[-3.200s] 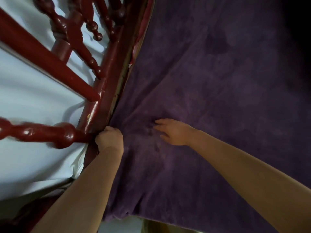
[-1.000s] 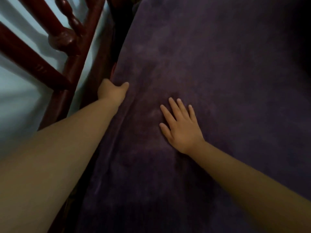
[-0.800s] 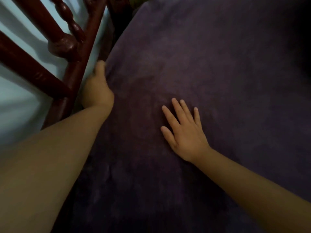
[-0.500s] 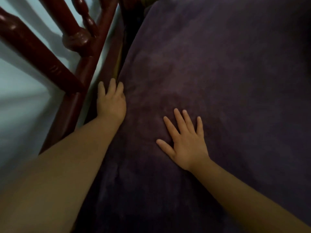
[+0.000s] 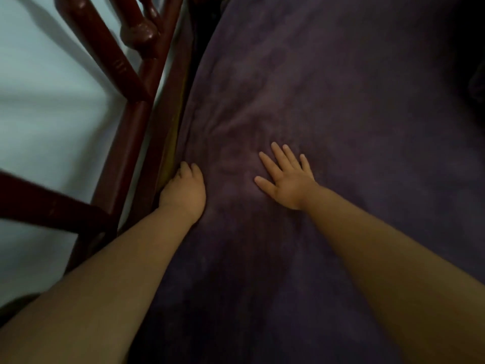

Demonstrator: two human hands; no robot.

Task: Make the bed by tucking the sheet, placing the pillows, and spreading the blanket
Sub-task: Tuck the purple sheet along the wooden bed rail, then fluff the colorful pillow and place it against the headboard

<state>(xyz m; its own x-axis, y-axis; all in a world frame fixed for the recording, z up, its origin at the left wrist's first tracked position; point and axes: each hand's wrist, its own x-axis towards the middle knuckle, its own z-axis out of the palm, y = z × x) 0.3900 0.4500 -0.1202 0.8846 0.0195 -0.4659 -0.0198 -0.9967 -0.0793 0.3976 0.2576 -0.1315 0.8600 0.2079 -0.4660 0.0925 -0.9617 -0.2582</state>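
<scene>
Head view. Hands: two, both bare. Left hand (image 5: 183,191) at the left edge of the bed, fingers curled down into the gap beside the bed frame (image 5: 136,122); whether they pinch cloth cannot be told. Right hand (image 5: 287,181) flat on the sheet (image 5: 328,88), fingers spread, holding nothing. Sheet: one, dark purple, plush, covering the bed, creased between the hands. Frame: red-brown turned wood. Wall (image 5: 47,114): pale, behind the frame.

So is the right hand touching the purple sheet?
Touching. The head view shows the right hand lying flat, fingers spread, palm down on the purple sheet, with no gap visible beneath it.
</scene>
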